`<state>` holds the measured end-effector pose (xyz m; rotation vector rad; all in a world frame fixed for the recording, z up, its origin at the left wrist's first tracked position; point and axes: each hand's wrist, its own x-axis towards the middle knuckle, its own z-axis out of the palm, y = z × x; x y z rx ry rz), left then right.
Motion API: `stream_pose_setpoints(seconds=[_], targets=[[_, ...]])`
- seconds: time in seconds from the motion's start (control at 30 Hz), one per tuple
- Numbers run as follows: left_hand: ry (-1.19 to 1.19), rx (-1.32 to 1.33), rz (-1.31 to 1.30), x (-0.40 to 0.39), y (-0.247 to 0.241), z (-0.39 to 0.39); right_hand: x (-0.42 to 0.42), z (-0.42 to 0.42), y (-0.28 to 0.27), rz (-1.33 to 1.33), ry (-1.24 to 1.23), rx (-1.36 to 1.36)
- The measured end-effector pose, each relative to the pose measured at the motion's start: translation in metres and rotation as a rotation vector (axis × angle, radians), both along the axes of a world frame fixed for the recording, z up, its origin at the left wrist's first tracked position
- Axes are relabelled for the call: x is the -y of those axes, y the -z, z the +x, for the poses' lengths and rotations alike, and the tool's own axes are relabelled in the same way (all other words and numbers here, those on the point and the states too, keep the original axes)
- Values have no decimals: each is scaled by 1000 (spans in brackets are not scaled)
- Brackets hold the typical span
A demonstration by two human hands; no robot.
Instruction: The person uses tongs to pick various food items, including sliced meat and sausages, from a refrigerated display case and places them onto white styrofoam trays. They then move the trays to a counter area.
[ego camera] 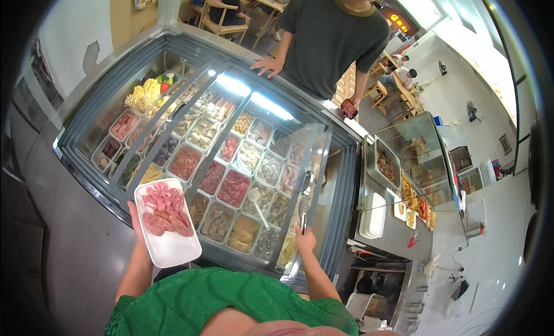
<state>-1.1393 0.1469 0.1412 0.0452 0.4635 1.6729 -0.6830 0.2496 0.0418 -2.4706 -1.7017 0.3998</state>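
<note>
My left hand (137,227) holds a white rectangular tray (173,251) by its left edge. On the tray lie pink raw meat strips (162,196) and thicker slices of pink meat (168,223). In my right hand (305,240) is a pair of metal tongs (305,201), pointing away from me above the right part of the glass-topped display cooler (225,72). Nothing can be made out between the tongs' tips. Inside the cooler stand several tubs, among them red sliced meat (233,188), tan slices (243,234) and one with a white ladle (259,209).
Across the cooler stands a person (335,41), one hand on its far rim and a phone in the other. To the right are stacked white trays (372,214), a steel pan of food (385,163), fried food behind glass (409,189) and red-handled scissors or tongs (413,238).
</note>
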Motion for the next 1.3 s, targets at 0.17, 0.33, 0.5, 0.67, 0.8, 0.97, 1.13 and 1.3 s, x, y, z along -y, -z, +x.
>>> stream_pose_setpoints(seconds=[0.17,0.33,0.5,0.67,0.8,0.97,1.13,1.3], targets=[[25,-8,4,-4,-9,2,-2,-22,11,37,-87,-82],[-8,-8,10,-1,-15,6,-3,-70,-8,38,-210,-204],[32,-22,35,-1,-3,0,-8,-112,1,94,-329,-279],[80,-98,101,4,-4,-6,-17,-157,-12,49,-421,-426],[16,-62,59,9,-6,-9,-24,-191,-18,-31,-482,-437],[-44,-35,23,15,-18,-10,-34,-224,-20,-93,-563,-456],[-14,-57,77,23,-9,-22,-40,-252,-15,-86,-629,-511],[-85,-66,7,30,14,-37,-44,-275,-17,-155,-644,-481]])
